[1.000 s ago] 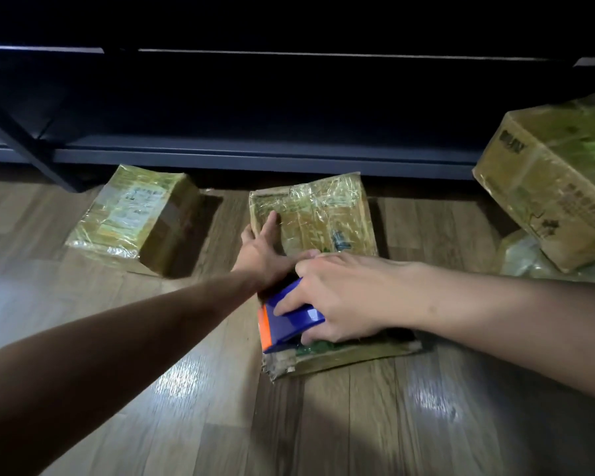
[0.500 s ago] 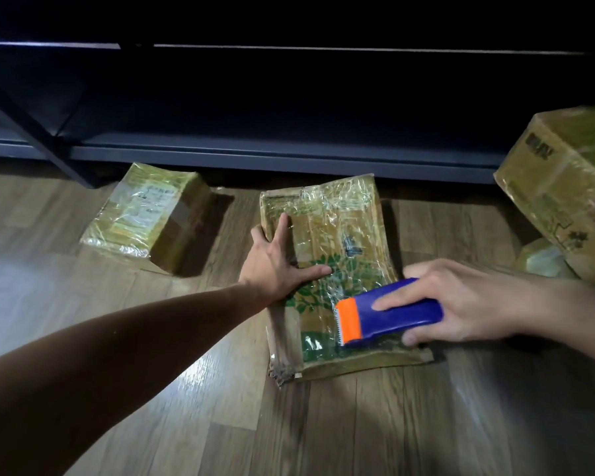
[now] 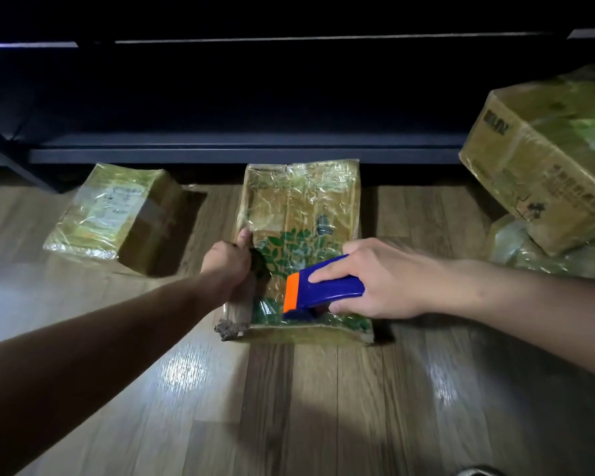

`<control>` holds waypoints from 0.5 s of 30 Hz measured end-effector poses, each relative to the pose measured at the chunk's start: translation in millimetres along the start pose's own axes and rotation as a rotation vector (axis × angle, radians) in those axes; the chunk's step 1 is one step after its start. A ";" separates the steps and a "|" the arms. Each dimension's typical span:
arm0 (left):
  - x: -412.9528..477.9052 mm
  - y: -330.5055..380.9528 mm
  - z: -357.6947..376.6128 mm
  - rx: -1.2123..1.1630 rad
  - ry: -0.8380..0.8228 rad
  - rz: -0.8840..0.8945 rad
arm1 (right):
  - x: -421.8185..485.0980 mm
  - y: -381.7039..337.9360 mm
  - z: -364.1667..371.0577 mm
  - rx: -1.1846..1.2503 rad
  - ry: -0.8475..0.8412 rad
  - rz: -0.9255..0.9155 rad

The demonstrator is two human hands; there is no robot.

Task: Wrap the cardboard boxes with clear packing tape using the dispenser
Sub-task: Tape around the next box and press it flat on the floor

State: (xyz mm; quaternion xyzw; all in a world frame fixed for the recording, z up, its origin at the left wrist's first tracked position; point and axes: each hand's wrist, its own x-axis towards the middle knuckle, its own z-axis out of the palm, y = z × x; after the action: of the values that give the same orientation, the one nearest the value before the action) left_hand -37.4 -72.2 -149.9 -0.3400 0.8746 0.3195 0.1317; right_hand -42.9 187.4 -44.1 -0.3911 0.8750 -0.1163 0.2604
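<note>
A flat cardboard box (image 3: 303,214) with green leaf print and glossy tape over it lies on the wooden floor in the middle. My left hand (image 3: 229,266) grips its left edge, fingers curled around the side. My right hand (image 3: 382,280) holds a blue tape dispenser (image 3: 323,288) with an orange front, just above the box's near right part. The tape roll itself is mostly hidden under the dispenser.
A smaller taped box (image 3: 117,214) lies to the left. A larger box (image 3: 547,159) leans at the right on another wrapped parcel (image 3: 516,249). A dark low shelf (image 3: 248,146) runs along the back. Wooden floor (image 3: 323,407) lies in front.
My left hand went from lying flat on the box top to gripping its left edge. My right hand with the dispenser first moved right across the box, then stayed over its near right part.
</note>
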 end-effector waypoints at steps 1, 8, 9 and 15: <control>-2.7 1.7 1.2 0.004 0.009 -0.023 | 1.2 -2.5 -2.3 -0.012 -0.005 0.000; -18.7 -12.2 5.8 0.081 0.246 0.224 | 8.1 -13.6 -11.4 -0.115 -0.042 -0.012; -21.0 -11.0 5.3 0.087 0.259 0.243 | 7.0 -11.3 -13.3 -0.129 -0.047 -0.012; -25.0 -13.0 -1.5 0.186 0.283 0.301 | -21.7 23.1 -17.2 -0.046 -0.093 0.000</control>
State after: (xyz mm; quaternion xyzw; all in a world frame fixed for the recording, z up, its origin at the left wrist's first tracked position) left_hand -10.2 -67.7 -143.7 -0.2335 0.9509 0.2026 -0.0108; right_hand -54.7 218.9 -31.1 -0.4019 0.8644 -0.0779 0.2920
